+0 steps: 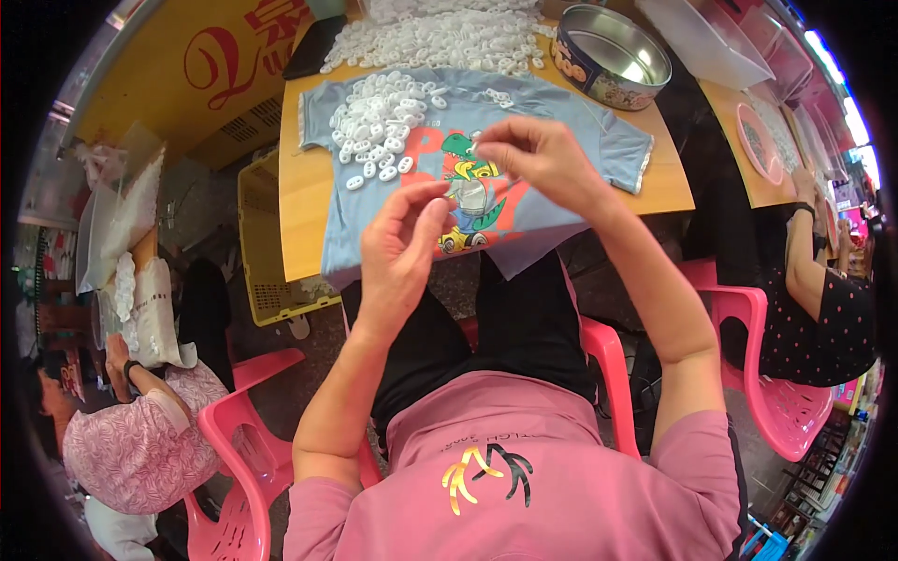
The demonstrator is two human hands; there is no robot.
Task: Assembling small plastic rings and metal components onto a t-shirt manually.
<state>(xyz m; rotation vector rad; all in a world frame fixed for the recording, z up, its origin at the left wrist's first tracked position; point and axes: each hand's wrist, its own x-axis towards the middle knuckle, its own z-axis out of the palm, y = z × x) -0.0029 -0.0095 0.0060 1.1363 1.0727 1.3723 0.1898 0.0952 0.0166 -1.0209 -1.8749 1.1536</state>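
Note:
A grey-blue T-shirt [313,126] with a dinosaur print lies spread over the table before me. On its left part rests a pile of small white oval plastic pieces with two holes each [379,122]. My right hand [543,159] is above the print, thumb and forefinger pinched on a small white piece [474,149]. Nearer to me and to the left, my left hand [404,248] has its fingers curled towards the thumb; what they hold, if anything, is too small to make out. A few white pieces [499,96] lie apart on the shirt, beyond my right hand.
A larger heap of white pieces [430,42] covers the table's far side. Right of it stands a round open tin [613,58]. A yellow crate [267,248] is left of the table [301,229]. People sit on both sides, on pink chairs [748,318].

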